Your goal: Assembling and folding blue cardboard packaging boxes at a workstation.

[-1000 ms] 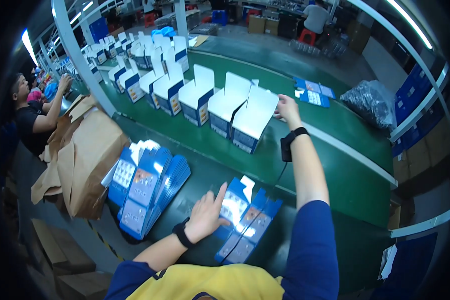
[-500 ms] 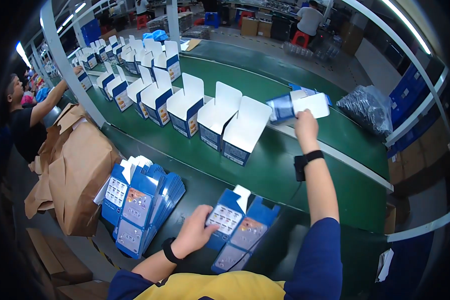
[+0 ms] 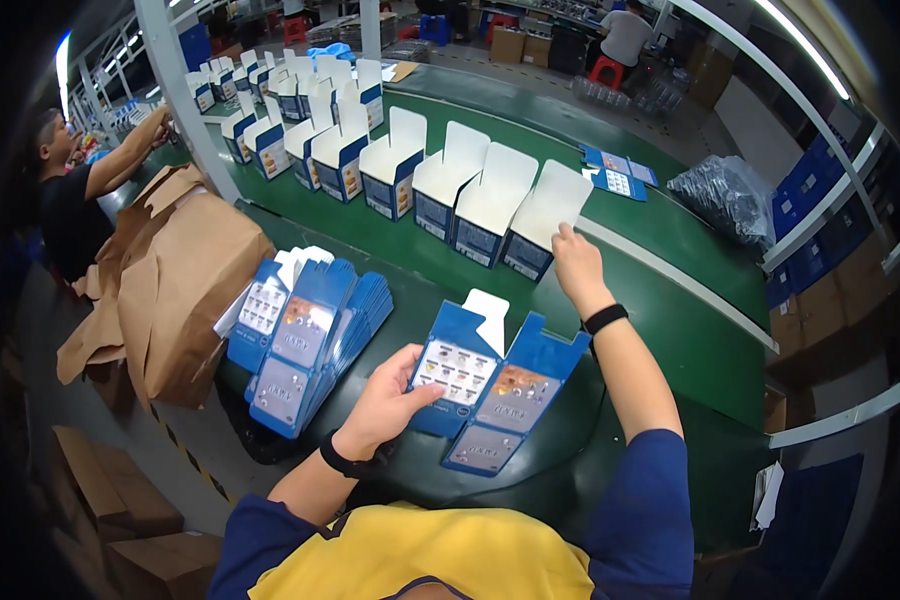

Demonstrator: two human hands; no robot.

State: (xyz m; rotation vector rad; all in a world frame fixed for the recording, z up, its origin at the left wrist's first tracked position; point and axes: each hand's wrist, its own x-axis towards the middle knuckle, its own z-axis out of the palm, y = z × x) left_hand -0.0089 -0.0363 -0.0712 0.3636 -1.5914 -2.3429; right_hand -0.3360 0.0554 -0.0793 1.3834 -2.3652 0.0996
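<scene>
My left hand (image 3: 385, 400) grips the left panel of a flat blue printed carton (image 3: 505, 400), thumb on top; its white flap sticks up at the far edge. Farther off, my right hand (image 3: 578, 268) has its fingers closed on the right edge of an erected open carton (image 3: 550, 215), blue outside and white inside. That carton stands at the near end of a row of similar open cartons (image 3: 395, 170), their white lids upright. Left of my left hand lies a fanned stack of flat blue cartons (image 3: 320, 330).
A green conveyor belt (image 3: 660, 340) carries the rows, with a pale rail (image 3: 670, 275) along it. Flat cartons (image 3: 620, 172) lie beyond the rail, near a clear plastic bag (image 3: 725, 200). Crumpled brown paper (image 3: 185, 290) sits at left. A co-worker (image 3: 80, 190) reaches toward the belt.
My right hand has brought the open carton left and down into the end of the row, upright. The flat carton in my left hand has shifted slightly away from me.
</scene>
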